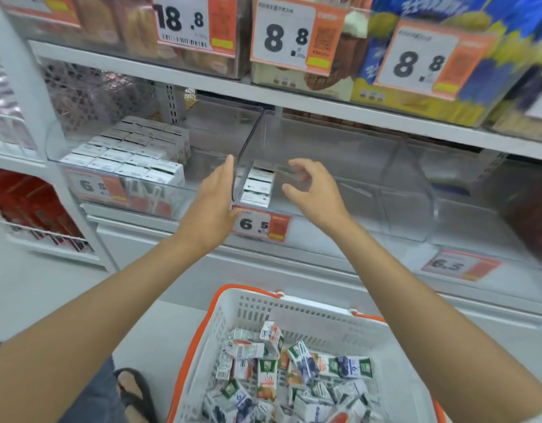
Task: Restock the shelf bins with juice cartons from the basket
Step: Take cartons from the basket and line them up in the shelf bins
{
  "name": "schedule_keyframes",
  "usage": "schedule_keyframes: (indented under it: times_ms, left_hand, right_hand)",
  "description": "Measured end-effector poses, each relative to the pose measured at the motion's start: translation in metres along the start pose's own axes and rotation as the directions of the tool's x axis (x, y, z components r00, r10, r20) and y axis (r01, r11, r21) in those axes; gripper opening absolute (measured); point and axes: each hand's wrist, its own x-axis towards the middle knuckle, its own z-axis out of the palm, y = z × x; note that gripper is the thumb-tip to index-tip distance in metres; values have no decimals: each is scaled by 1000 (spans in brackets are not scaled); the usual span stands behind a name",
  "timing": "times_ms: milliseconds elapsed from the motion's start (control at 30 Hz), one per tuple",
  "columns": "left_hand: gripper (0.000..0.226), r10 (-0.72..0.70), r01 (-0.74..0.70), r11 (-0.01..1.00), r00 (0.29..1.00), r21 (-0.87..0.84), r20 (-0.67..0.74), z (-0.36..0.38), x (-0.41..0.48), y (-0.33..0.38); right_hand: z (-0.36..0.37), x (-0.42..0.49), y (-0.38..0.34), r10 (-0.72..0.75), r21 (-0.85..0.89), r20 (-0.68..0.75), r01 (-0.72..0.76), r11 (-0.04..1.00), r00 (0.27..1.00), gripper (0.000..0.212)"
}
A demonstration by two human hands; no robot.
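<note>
A white basket (297, 312) with orange rim and handles stands below the shelf and holds several small juice cartons (266, 377) in a loose heap. On the shelf, a clear left bin (80, 138) is packed with rows of white cartons (126, 154). A clear middle bin (340, 166) holds a short row of cartons (259, 186) at its left front. My left hand (214, 196) lies flat with straight fingers against the divider wall between the two bins. My right hand (312, 190) hovers at the middle bin's front, fingers loosely curled and holding nothing.
Price tags reading 6.5 (260, 222) hang on the bin fronts. The shelf above carries boxed goods behind large price cards (282, 35). A red-packaged rack (28, 206) stands at the left. A sandalled foot (132, 392) is beside the basket.
</note>
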Motion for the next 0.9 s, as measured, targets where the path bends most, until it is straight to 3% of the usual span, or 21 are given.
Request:
schedule_keyframes:
  times_ms: [67, 133, 200, 267, 333, 400, 467, 667, 800, 900]
  left_hand:
    - [92, -10, 30, 992, 988, 126, -154, 7, -22, 6]
    - [77, -8, 36, 989, 982, 144, -191, 24, -48, 13]
    - [65, -46, 48, 997, 998, 54, -40, 49, -74, 16]
    - [61, -118, 134, 989, 972, -66, 203, 79, -101, 16]
    - [60, -169, 230, 967, 903, -113, 396, 105, -123, 12]
    - [61, -209, 307, 944, 837, -119, 507, 129, -142, 3]
    - [58, -234, 356, 928, 786, -110, 573, 148, -159, -8]
    - [47, -290, 426, 903, 705, -60, 648, 182, -177, -35]
    - [48, -331, 484, 874, 666, -50, 668, 194, -185, -45]
    - [48, -355, 516, 856, 633, -33, 687, 202, -189, -47]
  right_hand:
    - [-6, -36, -1, -67, -17, -100, 66, 998, 993, 28]
    - [-4, -75, 8, -57, -2, -82, 57, 998, 995, 21]
    - [4, -115, 30, 40, -12, 58, -40, 999, 997, 19]
    - [14, -158, 67, 180, -83, 266, -164, 983, 947, 19]
    - [25, -197, 112, 344, -202, 442, -282, 938, 828, 21]
    - [32, -232, 157, 488, -308, 525, -379, 873, 697, 19]
    - [37, -258, 193, 591, -372, 529, -460, 806, 609, 22]
    - [86, -267, 242, 711, -397, 524, -603, 692, 470, 50]
    - [129, -266, 255, 737, -618, 460, -417, 667, 496, 60]
    - [132, -265, 260, 777, -595, 376, -511, 620, 505, 43]
